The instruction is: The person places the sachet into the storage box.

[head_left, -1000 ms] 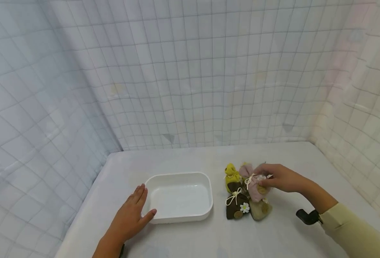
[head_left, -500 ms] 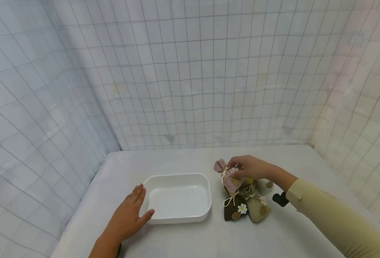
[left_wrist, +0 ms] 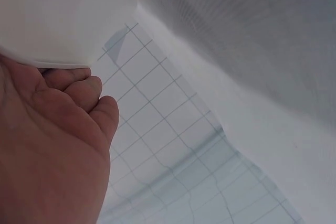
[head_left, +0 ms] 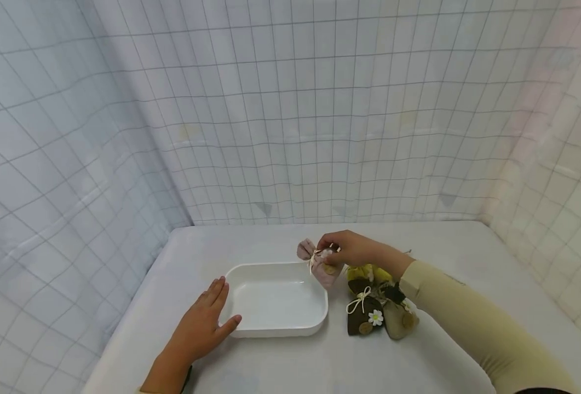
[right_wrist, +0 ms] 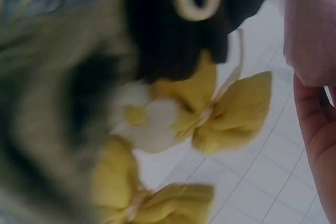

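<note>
My right hand [head_left: 350, 249] pinches a small pink drawstring pouch [head_left: 324, 278], its cord tied in a bow, and holds it above the right rim of a white rectangular dish [head_left: 275, 332]. Fingers extended, my left hand [head_left: 196, 331] rests against the dish's left side, the thumb near the front corner. In the left wrist view its fingertips [left_wrist: 107, 111] lie right at the dish's edge. Right of the dish sits a cluster of pouches: a dark brown one [head_left: 355, 317] with a daisy, a beige one [head_left: 396, 324] and yellow ones [right_wrist: 239, 116], partly behind the right forearm.
A white cloth covers the table [head_left: 290, 366]. Gridded white sheets hang at the back [head_left: 290, 137] and along both sides. The right sleeve [head_left: 477, 323] reaches across the table just beside the pouches.
My right hand has lifted the pink pouch off the cluster and carried it left to the dish's right rim. My left hand has stayed at the dish.
</note>
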### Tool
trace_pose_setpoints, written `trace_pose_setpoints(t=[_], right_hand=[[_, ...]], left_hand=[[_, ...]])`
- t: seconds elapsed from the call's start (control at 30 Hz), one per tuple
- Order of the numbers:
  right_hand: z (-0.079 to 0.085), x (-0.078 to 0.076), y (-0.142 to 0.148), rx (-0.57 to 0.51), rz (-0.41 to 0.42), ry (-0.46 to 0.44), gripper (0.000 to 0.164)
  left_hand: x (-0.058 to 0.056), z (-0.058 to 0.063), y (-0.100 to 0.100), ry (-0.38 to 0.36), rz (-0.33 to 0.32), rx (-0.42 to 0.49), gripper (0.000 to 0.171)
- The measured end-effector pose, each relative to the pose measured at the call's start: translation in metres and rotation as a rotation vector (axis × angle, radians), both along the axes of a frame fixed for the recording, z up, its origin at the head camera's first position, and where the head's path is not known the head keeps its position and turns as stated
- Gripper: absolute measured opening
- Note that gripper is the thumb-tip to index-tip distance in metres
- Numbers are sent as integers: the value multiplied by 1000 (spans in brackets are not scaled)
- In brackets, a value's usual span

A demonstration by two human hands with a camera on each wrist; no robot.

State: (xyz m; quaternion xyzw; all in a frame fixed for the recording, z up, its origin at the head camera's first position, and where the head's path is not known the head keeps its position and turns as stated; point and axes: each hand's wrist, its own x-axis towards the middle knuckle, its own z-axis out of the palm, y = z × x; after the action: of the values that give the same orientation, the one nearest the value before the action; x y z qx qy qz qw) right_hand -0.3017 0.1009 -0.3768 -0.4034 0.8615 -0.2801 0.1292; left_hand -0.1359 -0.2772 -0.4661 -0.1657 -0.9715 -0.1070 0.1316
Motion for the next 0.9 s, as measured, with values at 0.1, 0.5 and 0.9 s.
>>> trace_pose_setpoints(t=[0.1,0.5,0.9], right_hand=[[2,-1,-13,-10,34,9,18],[-9,-5,-69,-53,96,-30,19],[-7,-13,-116,-79,97,-38,17]], left_hand=[[0,0,2,12,-4,1,82],[4,4,2,-6,11,-6,81],[1,3,3,-1,10,5,82]])
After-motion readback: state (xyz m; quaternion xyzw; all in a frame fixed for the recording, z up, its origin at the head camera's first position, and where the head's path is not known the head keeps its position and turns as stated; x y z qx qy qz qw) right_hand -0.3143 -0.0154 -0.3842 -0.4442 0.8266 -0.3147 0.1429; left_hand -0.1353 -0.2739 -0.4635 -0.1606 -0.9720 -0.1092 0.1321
